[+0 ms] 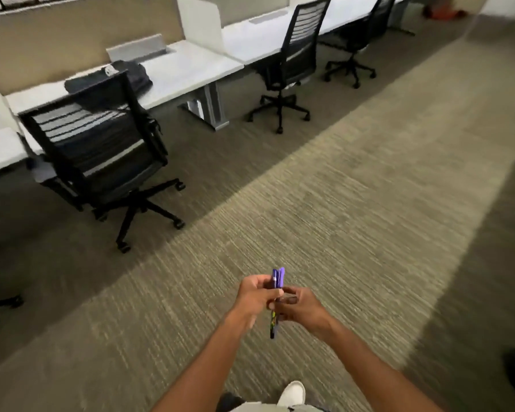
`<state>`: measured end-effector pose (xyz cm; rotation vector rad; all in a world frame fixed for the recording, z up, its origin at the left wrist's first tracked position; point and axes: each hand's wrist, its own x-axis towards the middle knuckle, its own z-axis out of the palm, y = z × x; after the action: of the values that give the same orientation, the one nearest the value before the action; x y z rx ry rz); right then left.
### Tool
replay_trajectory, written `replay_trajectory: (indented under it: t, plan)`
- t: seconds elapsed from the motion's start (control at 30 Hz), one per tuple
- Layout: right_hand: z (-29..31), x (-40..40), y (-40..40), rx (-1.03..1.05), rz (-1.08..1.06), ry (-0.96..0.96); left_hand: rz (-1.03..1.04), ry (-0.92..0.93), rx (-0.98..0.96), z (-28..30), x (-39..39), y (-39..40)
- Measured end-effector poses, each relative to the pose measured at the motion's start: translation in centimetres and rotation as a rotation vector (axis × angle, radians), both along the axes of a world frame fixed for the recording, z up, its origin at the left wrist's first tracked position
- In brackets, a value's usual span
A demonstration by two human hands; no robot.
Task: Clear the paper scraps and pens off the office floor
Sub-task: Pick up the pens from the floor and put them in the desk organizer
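Observation:
A small bundle of pens (277, 278) with purple caps stands nearly upright between both hands, low in the middle of the view. My left hand (254, 295) is closed around the pens' middle from the left. My right hand (302, 306) meets them from the right, fingers curled against the barrels. The dark lower ends of the pens stick out below the hands. I see no paper scraps on the carpet.
Grey-brown carpet (354, 203) spreads ahead. A row of white desks (191, 69) runs along the left and back. Black office chairs stand at them: one near left (101, 162), one in the middle (289, 69), one further back (360, 46). A dark bag (131, 75) lies on the near desk.

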<state>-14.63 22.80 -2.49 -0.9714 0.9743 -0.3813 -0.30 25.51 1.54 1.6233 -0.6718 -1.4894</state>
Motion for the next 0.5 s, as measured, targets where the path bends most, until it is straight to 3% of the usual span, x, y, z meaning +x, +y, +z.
replay_trajectory:
  t: [0.13, 0.33, 0.5]
  plan:
    - [0.5, -5.3, -3.0, -0.011, -0.201, 0.002, -0.169, 0.025, 0.010, -0.2, -4.6, -5.7]
    - [0.5, -12.8, -5.6, -0.013, -0.572, 0.054, -0.329, 0.214, 0.085, -1.0, -11.8, -13.4]
    - [0.7, -17.5, -7.5, 0.034, -0.934, 0.056, -0.550, 0.199, 0.136, -1.8, -16.4, -19.3]
